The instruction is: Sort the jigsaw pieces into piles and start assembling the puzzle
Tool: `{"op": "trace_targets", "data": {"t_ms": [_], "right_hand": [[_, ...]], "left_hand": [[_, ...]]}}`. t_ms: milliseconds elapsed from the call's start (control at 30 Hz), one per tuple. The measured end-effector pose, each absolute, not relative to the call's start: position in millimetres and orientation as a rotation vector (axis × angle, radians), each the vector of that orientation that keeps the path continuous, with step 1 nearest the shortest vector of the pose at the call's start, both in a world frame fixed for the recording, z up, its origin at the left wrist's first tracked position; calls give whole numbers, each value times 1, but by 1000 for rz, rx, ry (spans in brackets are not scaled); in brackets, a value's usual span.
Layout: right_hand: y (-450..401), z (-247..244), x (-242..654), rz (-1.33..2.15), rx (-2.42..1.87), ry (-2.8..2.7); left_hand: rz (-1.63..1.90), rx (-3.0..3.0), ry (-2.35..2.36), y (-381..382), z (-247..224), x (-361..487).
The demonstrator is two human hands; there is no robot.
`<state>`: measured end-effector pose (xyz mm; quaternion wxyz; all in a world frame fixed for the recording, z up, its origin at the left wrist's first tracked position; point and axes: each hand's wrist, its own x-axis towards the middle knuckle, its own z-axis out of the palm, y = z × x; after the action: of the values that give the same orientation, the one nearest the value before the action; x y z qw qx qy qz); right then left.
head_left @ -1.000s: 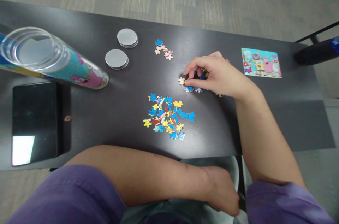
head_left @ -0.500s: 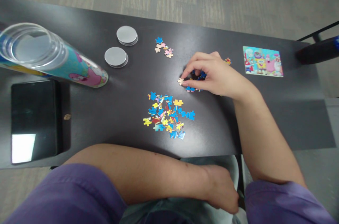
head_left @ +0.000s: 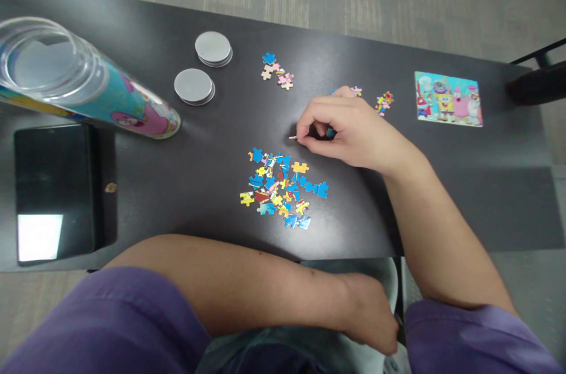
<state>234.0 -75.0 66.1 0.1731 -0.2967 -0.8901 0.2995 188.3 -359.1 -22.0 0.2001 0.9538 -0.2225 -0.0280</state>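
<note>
Between the thumb and forefinger of my right hand (head_left: 338, 126) a small jigsaw piece (head_left: 292, 137) is pinched, seen edge-on above the dark table (head_left: 186, 179). More pieces lie under and behind that hand, partly hidden by it. Nearer to me spreads a loose pile of jigsaw pieces (head_left: 276, 185), mostly blue and yellow. Farther off sits a small cluster of pink, tan and blue pieces (head_left: 277, 72). My left hand (head_left: 374, 312) rests low in front of my body, past the table's near edge; its fingers are bent down and mostly hidden.
At the left stands a clear-topped cartoon tube (head_left: 132, 105) beside a dark tablet (head_left: 55, 194). Two stacks of grey discs (head_left: 212, 47) lie near the tube. On the right are a cartoon picture card (head_left: 448, 99), a few colourful pieces (head_left: 384, 104) and a black cylindrical object (head_left: 537, 86).
My right hand has shifted slightly left, and the piece in its fingers has turned from face-on to edge-on. Pieces behind the hand have come into view. My left hand stays put.
</note>
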Motion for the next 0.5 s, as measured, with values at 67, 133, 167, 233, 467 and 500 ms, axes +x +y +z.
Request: {"op": "trace_targets", "data": {"t_ms": [67,133,167,233,467,500], "right_hand": [[-77,71,234,844,-837,-2562],[-78,78,234,850,-896,-2612],[-78,81,234,848,-945,-2629],[-80,86,233,822,-1044,-2625],[-91,79,216,573,-1156,-2537],[-92,77,214,573,-1181,-2546]], "left_hand": [[-64,2671,-616,-361,-23,188],[-52,2678,-602,-363,-25,188],[-48,2682,-596,-364,-25,188],[-39,2691,-586,-367,-28,188],[5,2708,-589,-371,-31,190],[-4,2708,-590,-371,-31,190]]}}
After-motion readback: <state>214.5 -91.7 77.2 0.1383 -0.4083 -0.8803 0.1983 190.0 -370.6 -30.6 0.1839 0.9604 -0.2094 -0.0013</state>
